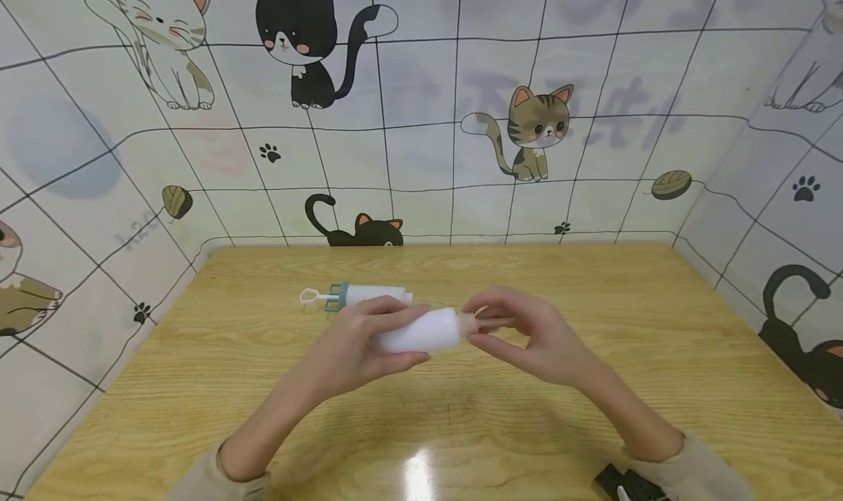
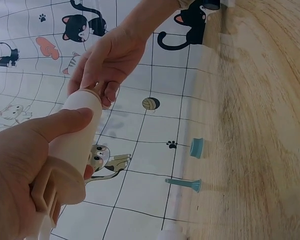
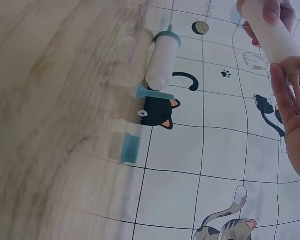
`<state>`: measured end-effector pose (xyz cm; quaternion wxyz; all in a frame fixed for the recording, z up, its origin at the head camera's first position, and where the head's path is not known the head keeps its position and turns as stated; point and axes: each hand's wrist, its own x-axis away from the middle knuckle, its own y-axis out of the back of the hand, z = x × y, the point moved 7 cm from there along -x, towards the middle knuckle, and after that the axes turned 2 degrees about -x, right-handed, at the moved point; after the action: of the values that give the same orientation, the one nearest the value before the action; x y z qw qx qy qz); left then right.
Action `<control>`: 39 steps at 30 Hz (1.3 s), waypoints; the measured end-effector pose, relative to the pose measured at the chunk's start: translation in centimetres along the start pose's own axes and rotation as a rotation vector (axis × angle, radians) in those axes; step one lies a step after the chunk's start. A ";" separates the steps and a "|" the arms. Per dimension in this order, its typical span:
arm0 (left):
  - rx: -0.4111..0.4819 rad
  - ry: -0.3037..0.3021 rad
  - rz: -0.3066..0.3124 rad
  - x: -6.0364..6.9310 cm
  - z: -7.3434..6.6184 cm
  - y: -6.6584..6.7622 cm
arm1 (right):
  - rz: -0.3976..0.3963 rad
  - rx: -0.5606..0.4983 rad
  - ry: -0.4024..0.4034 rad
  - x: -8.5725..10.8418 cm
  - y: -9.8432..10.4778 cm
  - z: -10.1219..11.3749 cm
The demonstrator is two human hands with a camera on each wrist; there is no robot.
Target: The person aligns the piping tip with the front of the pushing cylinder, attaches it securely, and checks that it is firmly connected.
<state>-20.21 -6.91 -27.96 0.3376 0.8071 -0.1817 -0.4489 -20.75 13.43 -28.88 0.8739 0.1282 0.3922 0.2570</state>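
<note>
A white piping syringe (image 1: 421, 333) with pale pink ends is held in the air over the table. My left hand (image 1: 349, 347) grips its barrel, thumb along one side, as the left wrist view shows. At the other end my right hand (image 1: 530, 334) pinches the slim pink nozzle (image 1: 468, 325), which sits at the barrel's mouth. Whether the nozzle is fastened there I cannot tell. A second piping syringe (image 1: 375, 293), white with teal fittings and a looped plunger handle, lies behind my left hand. A teal nozzle (image 3: 155, 94) and a teal ring (image 3: 131, 148) stand on the table.
The wood-grain table (image 1: 263, 428) meets a cat-patterned covering (image 1: 421, 157) at the back and both sides. Near the front edge, a black object (image 1: 626, 484) lies beside my right sleeve.
</note>
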 end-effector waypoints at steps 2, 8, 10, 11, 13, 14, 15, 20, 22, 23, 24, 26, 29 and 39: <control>0.010 0.005 0.000 0.0 0.0 0.0 | 0.014 -0.025 -0.003 0.0 0.0 0.1; 0.001 -0.003 0.007 0.0 -0.1 0.0 | 0.018 -0.051 0.007 0.0 0.1 0.1; -0.006 -0.009 0.007 0.0 -0.1 0.1 | 0.012 -0.052 0.000 0.0 0.1 0.0; -0.007 -0.009 0.007 0.0 -0.1 0.1 | 0.012 -0.058 -0.003 0.0 0.1 0.0; -0.008 -0.007 0.008 0.0 -0.1 0.0 | 0.013 -0.065 0.000 0.0 0.1 0.0; -0.008 -0.004 0.008 0.0 -0.1 0.0 | 0.014 -0.073 -0.008 0.0 0.1 -0.1; -0.008 -0.002 0.009 0.1 -0.1 0.0 | 0.016 -0.076 -0.011 0.0 0.1 -0.1; -0.012 -0.004 0.009 0.1 -0.3 -0.2 | 0.018 -0.091 -0.046 0.2 0.1 -0.2; -0.017 -0.011 0.009 0.0 -0.3 -0.2 | 0.016 -0.091 -0.062 0.2 0.1 -0.3; -0.021 -0.013 0.009 0.0 -0.3 -0.2 | 0.014 -0.093 -0.069 0.3 0.1 -0.3; -0.025 -0.016 0.009 0.1 -0.3 -0.3 | 0.013 -0.093 -0.069 0.3 0.1 -0.3; -0.040 -0.026 0.006 0.1 -0.4 -0.3 | 0.011 -0.091 -0.068 0.3 0.1 -0.3; -0.063 -0.047 -0.002 0.1 -0.5 -0.3 | 0.008 -0.087 -0.075 0.3 0.1 -0.2; -0.035 -0.047 -0.009 0.1 -0.6 -0.2 | 0.039 -0.058 -0.079 0.2 0.3 -0.2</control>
<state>-19.65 -6.63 -27.91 0.3453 0.7913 -0.1782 -0.4722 -20.86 13.83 -29.02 0.8868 0.1204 0.3474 0.2799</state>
